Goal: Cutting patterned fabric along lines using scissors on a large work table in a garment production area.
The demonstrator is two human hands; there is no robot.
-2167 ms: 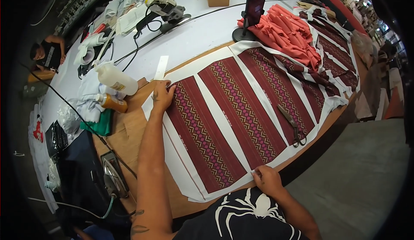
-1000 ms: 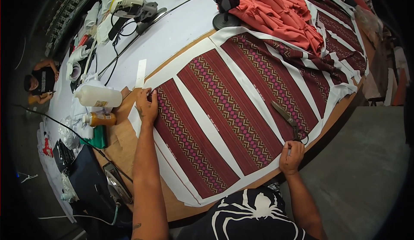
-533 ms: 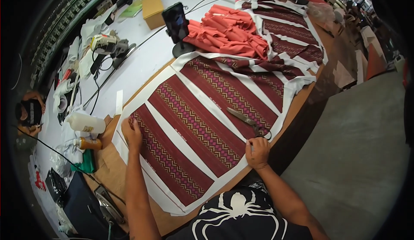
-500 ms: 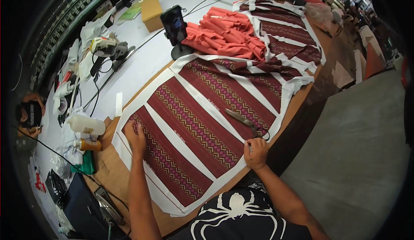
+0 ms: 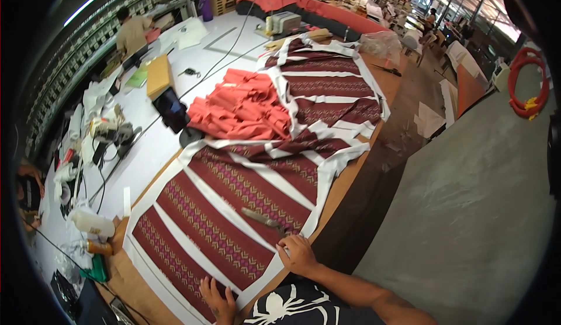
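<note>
Moved since earlier frame: left hand (image 5: 217,298), from the leftmost stripe's far end to its near end; right hand (image 5: 298,255) keeps by the scissors; the view swings too.
Clock: read from the cloth's middle, 12 at the top.
Cloth (image 5: 231,205): maroon-and-white stripes, centre; mostly flat on the table (image 5: 124,269), rumpled toward 1, probably gathered there to stay off the flat part.
Left hand: at 6, fingers spread over the cloth's near end; seemingly laid so to smooth or steady it.
Right hand: at 4, fingers curled at the near edge; cannot tell whether they pinch the cloth. Placing likely steadies that side.
Scissors (image 5: 263,218): at 4, lying on the cloth, handles toward the right hand; presumably kept within reach.
Coral pile (image 5: 242,106): at 12, heaped just beyond the flat stripes, apparently pushed clear of them.
Phone (image 5: 170,110): at 11, tilted on a stand (image 5: 190,137), which leaves both hands free.
White bottle (image 5: 92,222): at 9, beyond the cloth.
Amber bottle (image 5: 99,248): at 8, just beside it.
</note>
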